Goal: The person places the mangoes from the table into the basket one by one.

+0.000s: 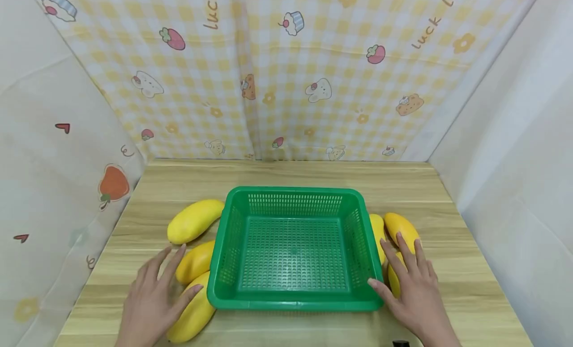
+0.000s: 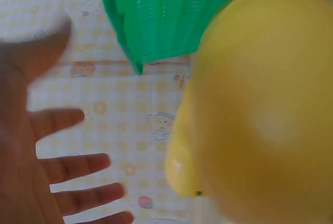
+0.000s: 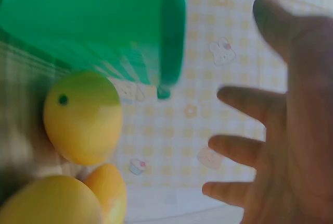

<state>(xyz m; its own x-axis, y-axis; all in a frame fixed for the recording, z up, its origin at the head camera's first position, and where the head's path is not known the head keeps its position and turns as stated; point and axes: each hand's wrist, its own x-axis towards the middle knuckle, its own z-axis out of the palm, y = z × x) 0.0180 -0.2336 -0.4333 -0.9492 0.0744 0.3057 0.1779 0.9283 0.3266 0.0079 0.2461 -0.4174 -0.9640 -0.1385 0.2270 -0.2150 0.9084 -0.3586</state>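
A green plastic basket (image 1: 293, 304) stands in the middle of the table, its slotted floor bare. Three yellow mangoes lie left of it: a far mango (image 1: 194, 221), a middle mango (image 1: 195, 261) partly behind the rim, and a near mango (image 1: 192, 312). My left hand (image 1: 149, 295) hovers over these with spread fingers, gripping nothing. On the right, three more mangoes cluster by the basket, among them an orange-yellow mango (image 1: 400, 230). My right hand (image 1: 414, 287) spreads above them, partly hiding them, its thumb near the basket's corner. Both wrist views show straight fingers apart from the mangoes.
The light wood-grain table (image 1: 286, 173) backs onto a yellow checked cloth (image 1: 286, 88). White cloth walls (image 1: 515, 138) rise at both sides. A small black object (image 1: 401, 343) shows at the bottom edge, near my right wrist.
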